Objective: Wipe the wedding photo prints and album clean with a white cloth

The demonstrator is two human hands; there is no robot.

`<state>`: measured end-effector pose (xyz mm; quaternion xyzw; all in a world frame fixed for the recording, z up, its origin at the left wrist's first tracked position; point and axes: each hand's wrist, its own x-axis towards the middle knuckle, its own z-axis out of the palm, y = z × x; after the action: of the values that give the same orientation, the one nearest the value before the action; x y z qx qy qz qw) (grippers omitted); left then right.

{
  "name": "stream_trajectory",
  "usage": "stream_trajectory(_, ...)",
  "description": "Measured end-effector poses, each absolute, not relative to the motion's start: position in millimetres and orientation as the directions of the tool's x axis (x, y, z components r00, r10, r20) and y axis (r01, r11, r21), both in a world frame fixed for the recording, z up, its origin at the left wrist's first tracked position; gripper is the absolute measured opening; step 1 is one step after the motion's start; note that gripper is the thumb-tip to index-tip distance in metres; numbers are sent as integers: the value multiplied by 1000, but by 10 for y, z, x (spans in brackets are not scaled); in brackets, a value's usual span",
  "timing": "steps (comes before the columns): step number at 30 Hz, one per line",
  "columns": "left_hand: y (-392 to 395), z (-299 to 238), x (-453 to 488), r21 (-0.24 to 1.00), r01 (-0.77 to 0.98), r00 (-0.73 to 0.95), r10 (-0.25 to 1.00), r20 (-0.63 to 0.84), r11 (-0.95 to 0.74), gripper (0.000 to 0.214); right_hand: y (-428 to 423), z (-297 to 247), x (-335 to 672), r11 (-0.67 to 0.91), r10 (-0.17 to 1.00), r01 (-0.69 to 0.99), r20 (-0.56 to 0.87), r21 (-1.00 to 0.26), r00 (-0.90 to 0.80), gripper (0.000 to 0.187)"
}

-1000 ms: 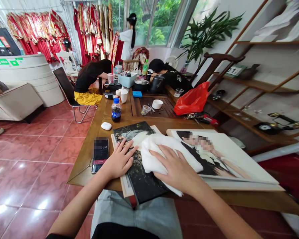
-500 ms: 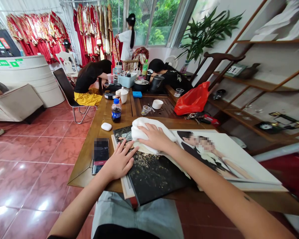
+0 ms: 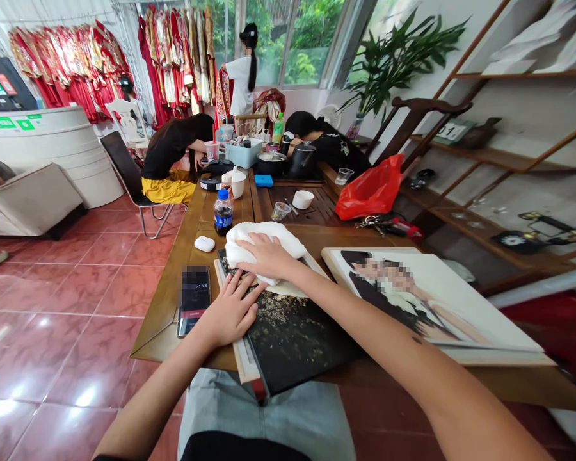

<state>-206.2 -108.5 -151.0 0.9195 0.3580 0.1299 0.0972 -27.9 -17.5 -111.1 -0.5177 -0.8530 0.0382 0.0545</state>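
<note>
A dark photo album or framed print (image 3: 307,346) with a floral pattern lies at the near edge of the table, over a pale-edged board. My left hand (image 3: 233,307) rests on its left side, fingers spread. Under my right hand (image 3: 269,256) is a folded white cloth (image 3: 292,243), pressed onto the far part of the dark surface. The fingers of that hand curve over the cloth, and its far left corner is covered. To the right lies a large photo print (image 3: 461,282) of two people in wedding clothes, apart from both hands.
Left of the album are a phone (image 3: 194,301), a white earbud case (image 3: 204,244) and a cola bottle (image 3: 223,212). Beyond stand a white bowl (image 3: 303,199), a plastic cup (image 3: 281,211) and a red bag (image 3: 372,189). Two people lean over the table's far end.
My right hand has slid the white cloth leftward across the dark surface, toward its far left corner. My left hand stays where it was.
</note>
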Motion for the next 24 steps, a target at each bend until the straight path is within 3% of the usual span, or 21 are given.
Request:
stream_trajectory(4, -1076, -1530, -2066, 283, 628, 707, 684, 183, -725, 52, -175, -1089, -246, 495, 869, 860, 51, -124, -493, 65)
stream_trajectory(17, -1072, -1534, -2074, 284, 622, 709, 679, 190, -729, 52, -162, -1199, 138, 315, 948, 941, 99, -127, -304, 64)
stream_trajectory(24, -1069, -1536, -2071, 283, 621, 708, 678, 196, -731, 52, -241, -1184, 82, 438, 898, 892, 94, -113, -429, 62)
